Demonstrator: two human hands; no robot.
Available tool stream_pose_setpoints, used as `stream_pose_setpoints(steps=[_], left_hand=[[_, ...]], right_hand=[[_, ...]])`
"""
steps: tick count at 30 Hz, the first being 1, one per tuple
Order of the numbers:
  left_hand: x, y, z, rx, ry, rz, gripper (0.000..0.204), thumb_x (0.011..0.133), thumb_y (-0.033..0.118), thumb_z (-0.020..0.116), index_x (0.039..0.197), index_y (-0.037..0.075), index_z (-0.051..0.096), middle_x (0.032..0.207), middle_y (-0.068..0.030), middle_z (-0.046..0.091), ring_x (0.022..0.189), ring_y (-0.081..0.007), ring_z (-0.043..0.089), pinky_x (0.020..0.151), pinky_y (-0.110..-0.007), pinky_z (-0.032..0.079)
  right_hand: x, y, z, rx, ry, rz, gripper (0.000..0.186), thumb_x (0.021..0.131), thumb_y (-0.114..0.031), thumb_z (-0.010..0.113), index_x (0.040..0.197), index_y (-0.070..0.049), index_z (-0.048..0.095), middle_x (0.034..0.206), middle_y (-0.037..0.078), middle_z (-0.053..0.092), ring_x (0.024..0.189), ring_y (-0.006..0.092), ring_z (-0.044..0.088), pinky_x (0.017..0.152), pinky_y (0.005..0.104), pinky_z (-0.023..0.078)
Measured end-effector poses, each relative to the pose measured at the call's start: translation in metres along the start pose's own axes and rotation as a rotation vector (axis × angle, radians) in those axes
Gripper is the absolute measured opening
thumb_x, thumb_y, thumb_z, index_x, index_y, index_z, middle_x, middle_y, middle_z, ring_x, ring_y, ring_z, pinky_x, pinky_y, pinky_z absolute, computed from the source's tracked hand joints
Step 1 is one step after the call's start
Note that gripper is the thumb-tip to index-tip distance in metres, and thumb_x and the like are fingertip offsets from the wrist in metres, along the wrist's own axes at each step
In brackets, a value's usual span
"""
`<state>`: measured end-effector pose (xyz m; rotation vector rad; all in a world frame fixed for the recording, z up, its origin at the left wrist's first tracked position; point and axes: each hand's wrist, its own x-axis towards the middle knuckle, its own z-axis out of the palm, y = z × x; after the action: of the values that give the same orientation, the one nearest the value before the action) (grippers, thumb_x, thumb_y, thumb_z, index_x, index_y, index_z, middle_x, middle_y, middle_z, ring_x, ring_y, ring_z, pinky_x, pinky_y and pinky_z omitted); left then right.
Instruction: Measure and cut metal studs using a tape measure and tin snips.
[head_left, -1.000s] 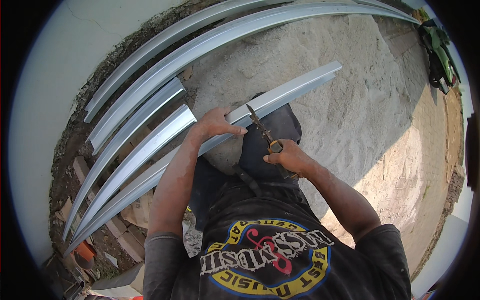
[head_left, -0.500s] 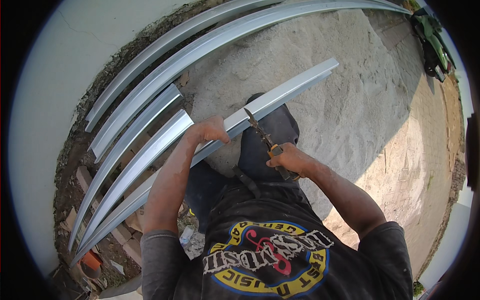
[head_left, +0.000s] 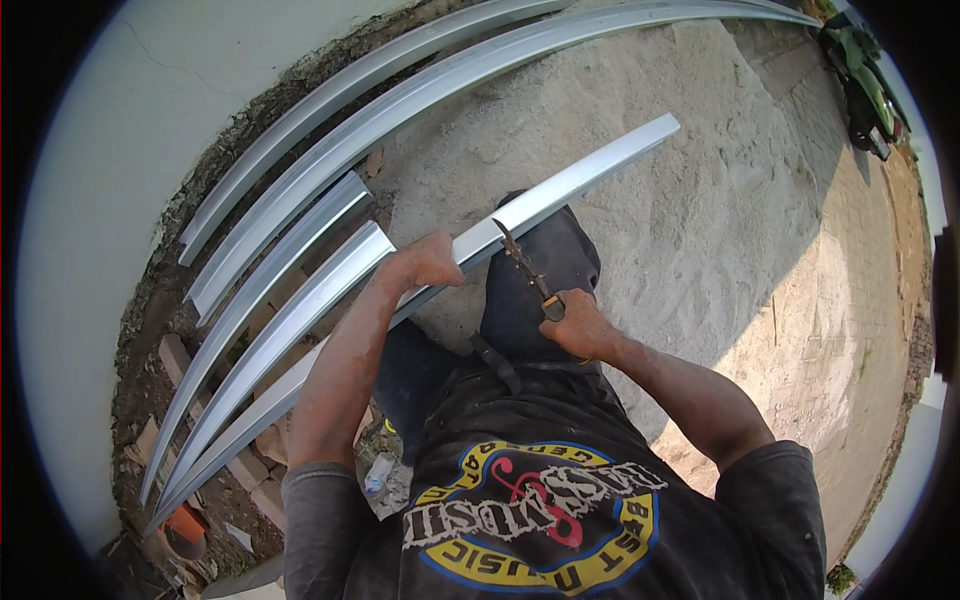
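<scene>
A long, silvery metal channel [head_left: 590, 172] slants across my raised knee, from the lower left to the upper right. My left hand [head_left: 428, 262] is closed round it just left of the knee. In my right hand [head_left: 580, 325] is a pair of tin snips [head_left: 525, 268] with dark, worn blades and orange-yellow and black handles. The fingers are wrapped round the handles. The blade tip touches the near edge of the channel above the knee. How far the blades sit apart cannot be made out.
Several more metal channels [head_left: 300, 290] lie to the left, beside a pale wall [head_left: 110, 200]. Bricks [head_left: 245, 470] and rubble lie under their near ends, with an orange object [head_left: 187, 525] there. Grey sandy ground [head_left: 690, 220] spreads ahead and right. A green and black vehicle [head_left: 865, 85] stands far right.
The channel has rolled slightly, so its broad face shows more and its lower lip less. My right hand has closed further round the snips' handles. My left hand keeps its grip.
</scene>
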<state>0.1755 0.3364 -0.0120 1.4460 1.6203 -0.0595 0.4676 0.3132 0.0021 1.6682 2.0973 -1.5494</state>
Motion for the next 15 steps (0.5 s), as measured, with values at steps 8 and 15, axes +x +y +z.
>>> stream_pose_setpoints(steps=[8,15], left_hand=[[0.005,-0.010,0.008,-0.005,0.009,0.001,0.055,0.061,0.021,0.073,0.100,-0.016,0.065,0.089,-0.0239,0.070,0.082,-0.0285,0.068,0.075,-0.039,0.053],[-0.006,0.008,0.001,0.001,0.004,-0.054,0.050,0.062,0.016,0.068,0.098,-0.018,0.065,0.085,-0.0249,0.069,0.079,-0.0283,0.068,0.070,-0.040,0.053]], right_hand=[[-0.003,-0.015,-0.018,0.005,-0.134,0.066,0.031,0.075,-0.022,0.071,0.081,0.007,0.063,0.080,0.024,0.068,0.083,0.0368,0.070,0.077,0.0449,0.052],[-0.006,-0.044,-0.042,0.024,-0.278,0.108,0.044,0.076,-0.026,0.073,0.107,0.004,0.060,0.101,0.022,0.066,0.098,0.0330,0.065,0.086,0.0430,0.047]])
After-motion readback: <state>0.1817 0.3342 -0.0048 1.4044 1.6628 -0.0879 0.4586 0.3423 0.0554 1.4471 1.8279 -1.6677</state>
